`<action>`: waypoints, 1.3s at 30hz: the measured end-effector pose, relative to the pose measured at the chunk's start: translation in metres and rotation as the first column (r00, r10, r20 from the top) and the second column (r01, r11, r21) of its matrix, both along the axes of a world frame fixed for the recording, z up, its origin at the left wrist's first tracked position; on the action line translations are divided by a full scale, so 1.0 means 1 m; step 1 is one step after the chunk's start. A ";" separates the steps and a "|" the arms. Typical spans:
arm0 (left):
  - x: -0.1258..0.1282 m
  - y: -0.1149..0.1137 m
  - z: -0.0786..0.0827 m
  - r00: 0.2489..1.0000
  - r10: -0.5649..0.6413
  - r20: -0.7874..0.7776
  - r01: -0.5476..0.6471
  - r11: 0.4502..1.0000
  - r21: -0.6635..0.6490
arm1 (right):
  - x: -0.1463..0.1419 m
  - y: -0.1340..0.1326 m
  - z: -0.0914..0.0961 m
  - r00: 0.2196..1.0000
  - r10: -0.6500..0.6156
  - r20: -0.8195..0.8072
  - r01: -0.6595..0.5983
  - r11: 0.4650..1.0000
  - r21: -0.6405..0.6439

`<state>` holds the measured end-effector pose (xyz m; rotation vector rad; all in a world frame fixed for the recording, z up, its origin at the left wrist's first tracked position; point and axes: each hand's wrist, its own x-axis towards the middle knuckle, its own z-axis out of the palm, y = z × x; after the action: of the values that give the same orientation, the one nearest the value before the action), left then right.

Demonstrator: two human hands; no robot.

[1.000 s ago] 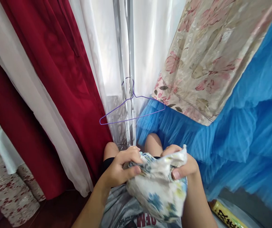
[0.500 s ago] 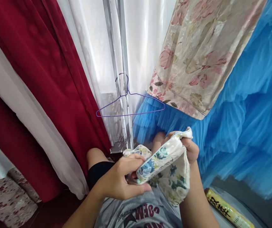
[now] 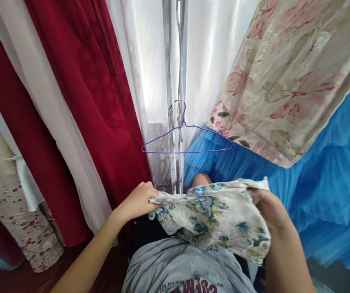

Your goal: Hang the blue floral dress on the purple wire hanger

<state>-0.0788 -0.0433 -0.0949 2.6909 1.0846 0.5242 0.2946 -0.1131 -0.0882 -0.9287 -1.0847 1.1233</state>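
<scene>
A white cloth piece with blue, green and yellow flowers is stretched between my two hands, above my lap. My left hand pinches its left end, thumb on top. At the upper right corner, my right hand grips the edge, its fingers partly behind the fabric. The cloth's top edge has a pale blue piped trim and dips in the middle; the lower part hangs in loose folds. Whether it is a whole garment or a part of one, I cannot tell. Beyond it a purple wire hanger hangs on a metal post.
The metal post stands before a white curtain. Dark red fabric hangs on the left. To the right are a beige floral cloth and blue tulle. A pale basin sits on the floor at lower left.
My hands have moved apart, my left to the left and my right to the right. The folded floral cloth is now spread out between them. The view has shifted left.
</scene>
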 end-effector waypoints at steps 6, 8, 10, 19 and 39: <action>-0.042 0.048 0.001 0.973 0.178 -0.148 -0.180 0.984 0.000 | -0.015 0.037 -0.002 0.936 0.109 0.334 -0.140 0.988 0.068; -0.049 0.063 0.004 0.970 0.202 -0.137 -0.195 0.979 0.060 | -0.019 0.054 0.002 0.907 0.100 0.408 -0.160 0.980 0.116; -0.055 0.076 0.009 0.964 0.243 -0.107 -0.230 0.966 0.120 | -0.021 0.072 0.006 0.892 0.050 0.450 -0.135 0.978 0.159; -0.075 0.106 0.024 0.960 0.253 -0.123 -0.231 0.958 0.168 | -0.027 0.141 0.020 0.775 -0.222 0.592 -0.015 0.930 0.368; 0.025 0.147 0.112 0.963 0.014 0.268 -0.113 0.928 0.356 | -0.046 0.158 0.005 0.605 -0.335 0.723 0.012 0.911 0.412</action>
<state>-0.0535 0.1037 0.0171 2.7837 1.0915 1.1671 0.2484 0.0444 -0.0828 -1.2232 -1.7984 0.2560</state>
